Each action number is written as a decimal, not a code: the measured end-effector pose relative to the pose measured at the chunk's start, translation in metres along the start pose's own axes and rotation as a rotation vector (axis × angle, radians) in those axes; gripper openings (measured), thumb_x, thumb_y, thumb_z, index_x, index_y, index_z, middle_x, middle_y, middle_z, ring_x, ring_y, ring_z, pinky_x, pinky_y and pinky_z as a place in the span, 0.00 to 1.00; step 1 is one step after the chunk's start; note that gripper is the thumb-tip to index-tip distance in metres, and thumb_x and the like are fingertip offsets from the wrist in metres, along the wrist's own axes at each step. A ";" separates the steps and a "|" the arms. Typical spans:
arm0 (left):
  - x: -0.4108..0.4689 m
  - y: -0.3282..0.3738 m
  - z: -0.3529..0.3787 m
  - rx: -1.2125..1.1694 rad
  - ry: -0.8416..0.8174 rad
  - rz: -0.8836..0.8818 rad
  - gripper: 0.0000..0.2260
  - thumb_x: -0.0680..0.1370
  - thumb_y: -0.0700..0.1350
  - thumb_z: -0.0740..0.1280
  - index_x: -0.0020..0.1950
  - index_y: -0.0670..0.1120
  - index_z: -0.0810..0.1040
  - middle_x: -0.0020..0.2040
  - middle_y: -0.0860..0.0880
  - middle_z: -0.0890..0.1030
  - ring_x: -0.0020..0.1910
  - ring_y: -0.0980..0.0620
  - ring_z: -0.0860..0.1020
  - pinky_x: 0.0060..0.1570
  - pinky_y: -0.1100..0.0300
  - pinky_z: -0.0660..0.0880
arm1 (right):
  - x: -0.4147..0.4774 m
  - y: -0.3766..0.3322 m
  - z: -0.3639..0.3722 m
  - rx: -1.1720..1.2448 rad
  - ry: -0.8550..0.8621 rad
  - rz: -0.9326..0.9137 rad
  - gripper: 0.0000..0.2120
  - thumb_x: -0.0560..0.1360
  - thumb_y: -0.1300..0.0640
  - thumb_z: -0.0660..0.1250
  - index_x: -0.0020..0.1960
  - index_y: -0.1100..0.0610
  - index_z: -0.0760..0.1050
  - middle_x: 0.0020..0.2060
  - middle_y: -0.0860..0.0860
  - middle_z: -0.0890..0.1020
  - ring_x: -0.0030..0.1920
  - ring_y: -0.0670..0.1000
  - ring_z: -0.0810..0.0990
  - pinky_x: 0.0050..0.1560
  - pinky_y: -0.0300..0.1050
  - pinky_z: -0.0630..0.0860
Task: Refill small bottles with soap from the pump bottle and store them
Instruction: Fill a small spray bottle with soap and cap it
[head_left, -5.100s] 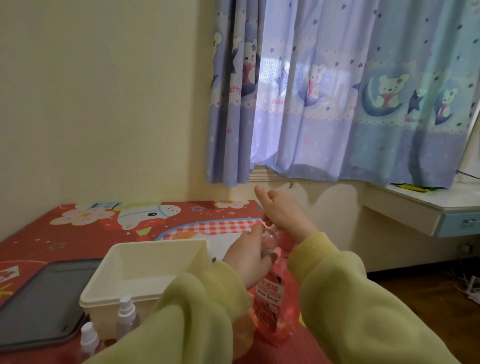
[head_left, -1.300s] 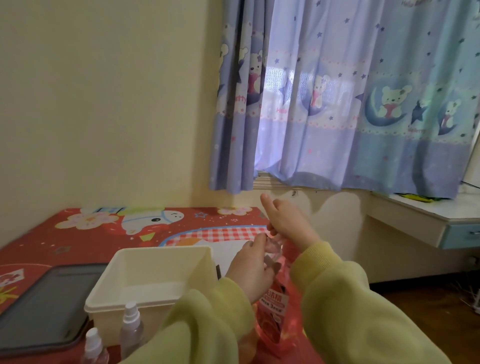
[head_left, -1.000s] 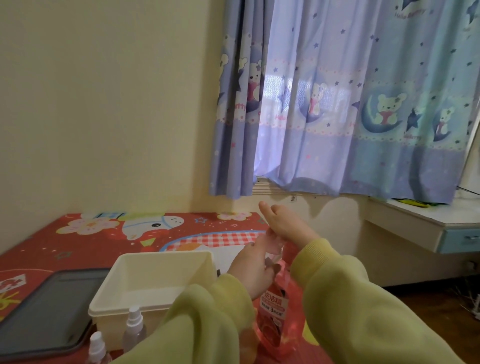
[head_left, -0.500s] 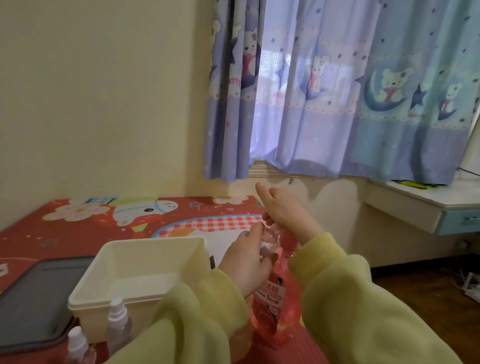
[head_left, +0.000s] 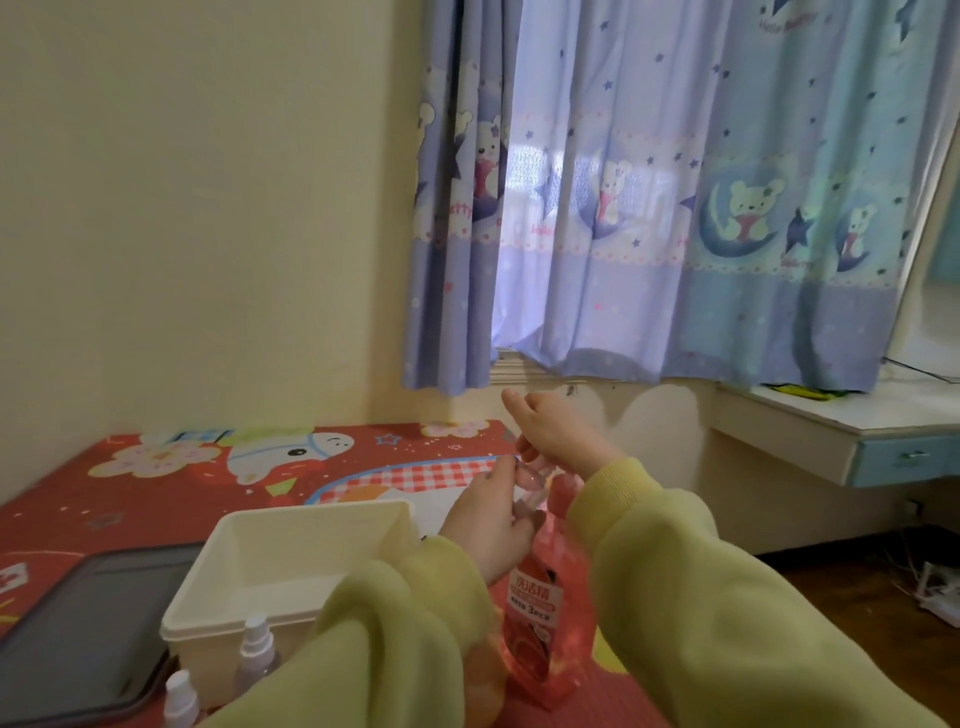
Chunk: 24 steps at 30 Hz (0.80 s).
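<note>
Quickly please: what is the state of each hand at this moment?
Left hand: holds a small clear plastic bottle.
Right hand: fingers curled over the pump top of the pink translucent soap bottle.

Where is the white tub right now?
In the head view, the white tub sits lower left on the red mat, just left of the left hand, with two spray bottles in front and a dark tray to its left.

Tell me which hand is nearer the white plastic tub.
Left. The left hand sits just off the white plastic tub's right rim; the right hand is farther right, above the red pump bottle's top.
</note>
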<state>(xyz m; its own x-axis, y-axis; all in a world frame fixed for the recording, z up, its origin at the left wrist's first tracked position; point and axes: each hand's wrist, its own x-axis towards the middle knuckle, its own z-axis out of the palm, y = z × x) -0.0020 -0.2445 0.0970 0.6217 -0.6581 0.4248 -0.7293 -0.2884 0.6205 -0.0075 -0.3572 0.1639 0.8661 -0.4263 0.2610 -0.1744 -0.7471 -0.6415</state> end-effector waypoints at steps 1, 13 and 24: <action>0.001 0.002 -0.002 0.000 0.003 0.001 0.13 0.75 0.43 0.65 0.57 0.45 0.67 0.57 0.49 0.74 0.43 0.52 0.73 0.47 0.60 0.70 | 0.000 -0.002 -0.002 0.008 -0.003 0.002 0.21 0.80 0.45 0.50 0.46 0.61 0.72 0.39 0.58 0.80 0.38 0.57 0.79 0.45 0.47 0.73; -0.003 -0.009 0.014 -0.030 0.015 0.034 0.09 0.77 0.45 0.63 0.49 0.52 0.62 0.56 0.51 0.74 0.35 0.61 0.71 0.43 0.64 0.67 | 0.005 0.019 0.010 -0.058 0.068 -0.016 0.27 0.78 0.39 0.50 0.47 0.62 0.75 0.41 0.58 0.83 0.45 0.59 0.82 0.53 0.55 0.77; -0.004 -0.001 0.002 -0.060 0.000 -0.008 0.09 0.76 0.45 0.64 0.50 0.51 0.64 0.54 0.50 0.75 0.43 0.50 0.76 0.49 0.55 0.74 | 0.000 0.003 0.003 0.022 -0.046 0.063 0.25 0.79 0.43 0.51 0.52 0.64 0.73 0.33 0.54 0.79 0.36 0.56 0.79 0.48 0.52 0.78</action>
<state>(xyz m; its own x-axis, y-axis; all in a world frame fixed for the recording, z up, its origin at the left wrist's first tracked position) -0.0043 -0.2433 0.0933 0.6272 -0.6560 0.4199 -0.7060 -0.2512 0.6621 -0.0061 -0.3582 0.1593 0.8745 -0.4477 0.1866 -0.2191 -0.7079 -0.6715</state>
